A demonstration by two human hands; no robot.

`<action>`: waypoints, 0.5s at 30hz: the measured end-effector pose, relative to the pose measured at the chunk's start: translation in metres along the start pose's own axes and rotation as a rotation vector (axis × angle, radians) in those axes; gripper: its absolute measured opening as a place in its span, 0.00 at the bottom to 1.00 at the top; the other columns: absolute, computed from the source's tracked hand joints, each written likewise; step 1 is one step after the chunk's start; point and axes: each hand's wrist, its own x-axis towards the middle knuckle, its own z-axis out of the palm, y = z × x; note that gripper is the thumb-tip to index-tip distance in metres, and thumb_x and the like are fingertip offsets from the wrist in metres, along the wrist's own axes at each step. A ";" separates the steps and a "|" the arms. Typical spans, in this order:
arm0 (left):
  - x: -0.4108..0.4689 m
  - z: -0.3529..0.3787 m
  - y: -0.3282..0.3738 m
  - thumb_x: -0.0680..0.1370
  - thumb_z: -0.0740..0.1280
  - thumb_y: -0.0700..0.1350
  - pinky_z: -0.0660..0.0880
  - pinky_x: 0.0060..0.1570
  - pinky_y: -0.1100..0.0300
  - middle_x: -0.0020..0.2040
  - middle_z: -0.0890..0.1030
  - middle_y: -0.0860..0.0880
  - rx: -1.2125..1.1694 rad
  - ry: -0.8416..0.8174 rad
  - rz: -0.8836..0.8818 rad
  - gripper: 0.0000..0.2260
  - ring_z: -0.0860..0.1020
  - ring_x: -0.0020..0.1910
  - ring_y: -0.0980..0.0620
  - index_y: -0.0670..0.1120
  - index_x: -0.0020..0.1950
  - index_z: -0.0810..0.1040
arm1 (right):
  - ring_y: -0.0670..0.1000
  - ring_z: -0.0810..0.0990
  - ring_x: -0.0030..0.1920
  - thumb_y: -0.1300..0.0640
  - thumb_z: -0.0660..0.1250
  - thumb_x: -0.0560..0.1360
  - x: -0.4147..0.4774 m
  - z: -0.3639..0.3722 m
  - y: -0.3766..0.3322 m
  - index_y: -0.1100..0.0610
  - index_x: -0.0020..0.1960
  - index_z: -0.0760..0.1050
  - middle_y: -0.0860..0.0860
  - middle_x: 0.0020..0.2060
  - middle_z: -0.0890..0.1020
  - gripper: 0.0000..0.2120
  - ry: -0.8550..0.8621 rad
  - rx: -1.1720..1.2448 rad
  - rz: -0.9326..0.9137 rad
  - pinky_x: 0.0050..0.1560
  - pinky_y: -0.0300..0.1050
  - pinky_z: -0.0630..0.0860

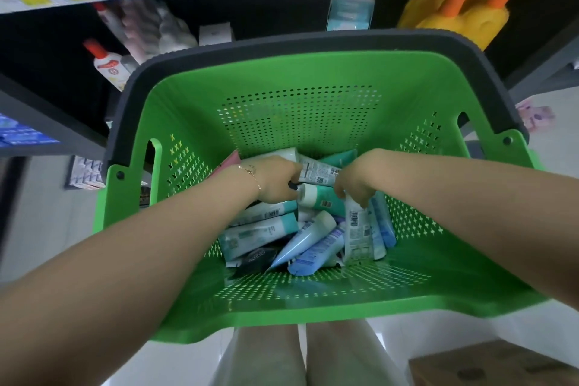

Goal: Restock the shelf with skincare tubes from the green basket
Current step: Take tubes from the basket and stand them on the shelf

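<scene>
Left hand (275,180) and right hand (354,186) fingers (360,199) grip tubes (316,171).

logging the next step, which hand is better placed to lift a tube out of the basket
Right, probably. The right hand curls round the top of the white barcode tube, which is propped nearly upright in the green basket. The left hand lies among the tubes, but its fingers are hidden.

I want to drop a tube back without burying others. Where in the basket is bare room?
Bare: the strip between the tube pile and the near rim of the green basket, and the patch right of the pile. Crowded: the middle, where left hand and right hand dig among tubes.
</scene>
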 end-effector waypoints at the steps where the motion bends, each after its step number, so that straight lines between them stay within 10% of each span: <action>1: 0.000 0.000 0.000 0.78 0.62 0.51 0.71 0.46 0.58 0.55 0.77 0.45 0.002 0.000 -0.004 0.15 0.75 0.51 0.46 0.45 0.60 0.73 | 0.51 0.75 0.59 0.57 0.65 0.78 0.002 0.003 -0.001 0.55 0.74 0.64 0.51 0.67 0.71 0.25 0.005 0.004 0.007 0.48 0.41 0.72; 6: -0.001 0.002 0.000 0.78 0.62 0.50 0.71 0.45 0.58 0.56 0.78 0.44 0.009 -0.007 -0.017 0.14 0.76 0.53 0.45 0.44 0.60 0.73 | 0.48 0.75 0.42 0.60 0.63 0.79 0.010 0.009 -0.005 0.61 0.63 0.73 0.48 0.38 0.72 0.14 0.022 -0.022 0.012 0.44 0.40 0.77; 11: 0.000 0.001 -0.001 0.77 0.66 0.49 0.69 0.45 0.59 0.59 0.77 0.45 -0.018 -0.027 -0.026 0.19 0.75 0.52 0.46 0.45 0.65 0.69 | 0.50 0.76 0.45 0.57 0.62 0.79 -0.005 -0.015 0.011 0.59 0.64 0.72 0.49 0.42 0.74 0.15 0.022 0.018 0.074 0.52 0.44 0.79; 15: -0.002 0.002 -0.003 0.72 0.73 0.47 0.70 0.46 0.58 0.64 0.74 0.44 -0.102 -0.004 -0.027 0.35 0.74 0.52 0.47 0.47 0.73 0.58 | 0.49 0.75 0.35 0.55 0.59 0.80 -0.014 -0.035 0.047 0.59 0.60 0.75 0.53 0.45 0.79 0.12 0.074 0.373 0.042 0.37 0.39 0.76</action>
